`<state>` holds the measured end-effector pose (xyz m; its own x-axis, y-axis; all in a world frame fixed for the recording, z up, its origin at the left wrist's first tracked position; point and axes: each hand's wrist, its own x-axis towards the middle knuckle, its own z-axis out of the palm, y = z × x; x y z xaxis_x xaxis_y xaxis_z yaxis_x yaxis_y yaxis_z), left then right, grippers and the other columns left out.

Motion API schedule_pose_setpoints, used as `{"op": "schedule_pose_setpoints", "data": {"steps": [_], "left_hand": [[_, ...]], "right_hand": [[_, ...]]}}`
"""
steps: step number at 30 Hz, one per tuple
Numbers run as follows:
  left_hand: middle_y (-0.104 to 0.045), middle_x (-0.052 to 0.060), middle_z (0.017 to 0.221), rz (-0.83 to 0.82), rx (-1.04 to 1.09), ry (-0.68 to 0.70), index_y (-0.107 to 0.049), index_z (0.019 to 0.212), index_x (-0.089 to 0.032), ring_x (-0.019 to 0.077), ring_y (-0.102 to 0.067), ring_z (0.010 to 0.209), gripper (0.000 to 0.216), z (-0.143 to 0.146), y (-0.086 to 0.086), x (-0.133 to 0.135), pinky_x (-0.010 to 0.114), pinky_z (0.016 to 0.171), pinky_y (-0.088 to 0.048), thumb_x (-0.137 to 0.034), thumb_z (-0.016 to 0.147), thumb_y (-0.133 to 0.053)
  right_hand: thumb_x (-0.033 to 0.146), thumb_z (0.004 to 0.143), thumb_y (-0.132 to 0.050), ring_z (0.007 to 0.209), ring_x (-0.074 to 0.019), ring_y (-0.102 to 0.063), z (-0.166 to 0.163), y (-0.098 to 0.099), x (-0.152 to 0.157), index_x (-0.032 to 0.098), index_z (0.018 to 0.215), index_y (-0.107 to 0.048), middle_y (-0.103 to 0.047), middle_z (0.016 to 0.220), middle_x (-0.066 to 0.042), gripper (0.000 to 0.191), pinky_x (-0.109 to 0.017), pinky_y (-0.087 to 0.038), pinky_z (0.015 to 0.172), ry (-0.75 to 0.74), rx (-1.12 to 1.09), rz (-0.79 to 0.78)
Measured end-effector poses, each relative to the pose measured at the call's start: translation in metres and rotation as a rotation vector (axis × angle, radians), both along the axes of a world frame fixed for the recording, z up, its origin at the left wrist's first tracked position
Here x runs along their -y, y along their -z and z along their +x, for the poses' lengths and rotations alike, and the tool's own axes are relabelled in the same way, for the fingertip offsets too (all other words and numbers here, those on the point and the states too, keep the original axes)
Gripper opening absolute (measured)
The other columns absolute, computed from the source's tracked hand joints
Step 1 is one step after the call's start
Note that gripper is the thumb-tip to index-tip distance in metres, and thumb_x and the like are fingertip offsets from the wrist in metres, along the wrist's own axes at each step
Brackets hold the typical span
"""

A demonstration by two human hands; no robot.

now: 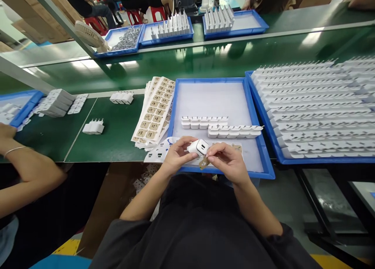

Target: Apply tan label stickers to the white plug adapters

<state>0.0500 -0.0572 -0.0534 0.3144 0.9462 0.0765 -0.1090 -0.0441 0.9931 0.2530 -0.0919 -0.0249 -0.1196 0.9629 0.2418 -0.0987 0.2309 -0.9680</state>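
My left hand (177, 152) is closed around a small white charger plug (198, 147) and holds it just above the near edge of a blue tray (173, 109). My right hand (227, 159) pinches a small tan sticker (204, 163) right under the plug. Two short rows of white plugs (218, 126) lie in the tray. A fanned stack of tan sticker sheets (155, 111) rests on the green mat to the tray's left.
A second blue tray (265, 116) packed with rows of white parts fills the right. Another person's arm (27, 171) with a bracelet sits at the left, near loose plugs (93, 127) and a stack of white parts (57, 102). Far trays (170, 29) hold more parts.
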Motion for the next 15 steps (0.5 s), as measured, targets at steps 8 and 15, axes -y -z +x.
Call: {"op": "schedule_pose_setpoints", "data": {"steps": [8, 15], "left_hand": [[-0.06, 0.015, 0.14, 0.23, -0.194, 0.08, -0.062, 0.137, -0.024, 0.0286, -0.061, 0.126, 0.055, 0.0, -0.003, 0.012, 0.04, 0.098, -0.057, -0.044, 0.087, -0.074], [-0.071, 0.013, 0.127, 0.379, -0.305, -0.114, -0.064, 0.132, -0.022, 0.0267, -0.069, 0.117, 0.048, -0.001, 0.006, 0.019, 0.04, 0.102, -0.056, -0.042, 0.089, -0.073]], "right_hand": [[0.038, 0.088, -0.075, 0.072, -0.0156, -0.066, -0.006, -0.002, 0.005, 0.022, 0.085, -0.068, -0.068, 0.079, -0.002, 0.018, -0.029, -0.057, 0.065, -0.027, -0.033, -0.04], [0.041, 0.087, -0.076, 0.075, -0.0179, -0.066, -0.014, -0.006, 0.005, 0.024, 0.087, -0.067, -0.068, 0.082, -0.003, 0.02, -0.032, -0.058, 0.068, 0.176, -0.04, -0.073]]}}
